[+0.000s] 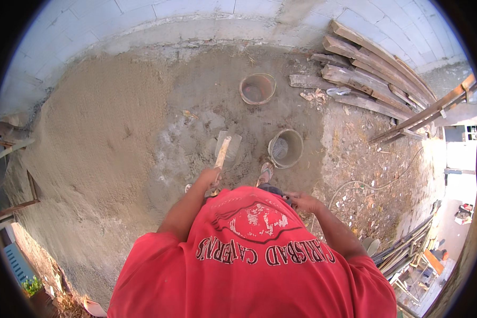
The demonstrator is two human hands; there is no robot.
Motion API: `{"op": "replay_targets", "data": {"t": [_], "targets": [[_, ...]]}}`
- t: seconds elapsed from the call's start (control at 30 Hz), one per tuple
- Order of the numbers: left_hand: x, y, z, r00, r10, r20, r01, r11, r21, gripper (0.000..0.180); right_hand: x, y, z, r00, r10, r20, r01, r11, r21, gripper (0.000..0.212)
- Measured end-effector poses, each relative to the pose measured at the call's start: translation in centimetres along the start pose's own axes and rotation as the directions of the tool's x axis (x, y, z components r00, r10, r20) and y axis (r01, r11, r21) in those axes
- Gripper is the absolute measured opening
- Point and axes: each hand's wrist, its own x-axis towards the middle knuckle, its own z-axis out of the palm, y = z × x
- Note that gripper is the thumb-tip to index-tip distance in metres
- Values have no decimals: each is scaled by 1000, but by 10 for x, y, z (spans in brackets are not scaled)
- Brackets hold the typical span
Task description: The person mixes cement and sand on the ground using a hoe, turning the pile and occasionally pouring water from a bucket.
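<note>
My left hand (211, 178) is closed round the wooden handle (222, 153) of what looks like a shovel. Its flat grey blade (235, 147) rests on the damp, grey-brown ground in front of me. Held at my waist, my right hand (303, 202) has its fingers curled beside dark cloth, and what they grip, if anything, is hard to make out. A grey bucket (297, 159) stands just ahead of my sandalled foot (266, 172), to the right of the blade. Farther off is a second bucket (258, 98), reddish inside with a thin wire handle.
A broad heap of sand (100, 127) spreads along the left. Old wooden planks (365, 79) are stacked at the far right by the pale block wall (185, 10). A hose (363, 184) curves over rubble on the right, and a wooden frame (424, 114) leans there.
</note>
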Motion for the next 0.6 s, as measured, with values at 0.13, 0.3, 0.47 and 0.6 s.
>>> {"op": "replay_targets", "data": {"t": [0.13, 0.3, 0.47, 0.6], "targets": [[-12, 13, 2, 996, -9, 90, -3, 992, 127, 40, 29, -2, -1, 998, -44, 35, 44, 999, -10, 51], [-10, 2, -22, 1000, 24, 20, -27, 990, 135, 46, 38, -4, 15, 956, -271, -109, 235, 934, -269, 50], [4, 2, -4, 997, 21, 75, -31, 989, 145, 45, 39, 6, 12, 889, -421, -181, 304, 837, -456, 40], [-3, 16, 16, 998, -15, 62, 9, 995, 95, 34, 20, -37, 20, 967, -158, -202, 5, 800, -600, 28]]}}
